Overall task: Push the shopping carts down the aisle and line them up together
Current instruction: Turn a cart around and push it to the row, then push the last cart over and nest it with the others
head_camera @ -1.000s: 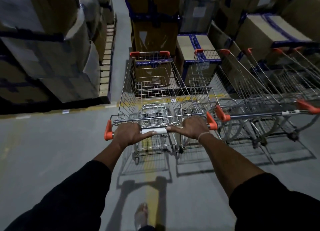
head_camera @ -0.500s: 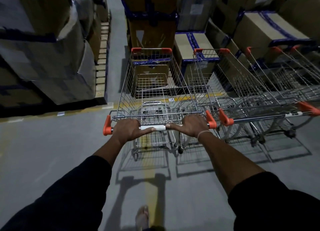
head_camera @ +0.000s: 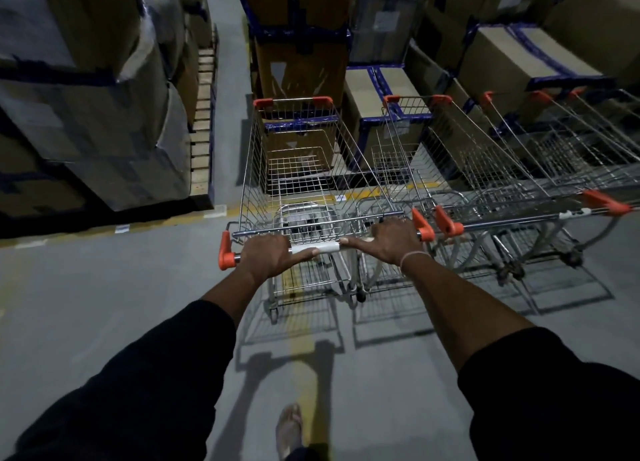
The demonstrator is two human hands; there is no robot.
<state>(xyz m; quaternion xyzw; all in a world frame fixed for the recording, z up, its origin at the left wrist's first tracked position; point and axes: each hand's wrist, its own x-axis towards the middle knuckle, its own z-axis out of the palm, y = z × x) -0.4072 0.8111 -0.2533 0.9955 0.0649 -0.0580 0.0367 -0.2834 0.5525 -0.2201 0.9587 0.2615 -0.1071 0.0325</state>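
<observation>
Left hand and right hand each curl around the cart handle, thumbs resting along the bar; the shopping cart stands just beside a row of parked carts on its right; stacked cartons ahead.

Single head-worn wide-angle view, looking forward and steeply down along both forearms. Nearest: silver wire shopping cart with orange handle caps, handle bar close below centre. Grey concrete floor fills lower frame; stacked brown cardboard boxes rise at top. Edges bowed by lens. No second view.
</observation>
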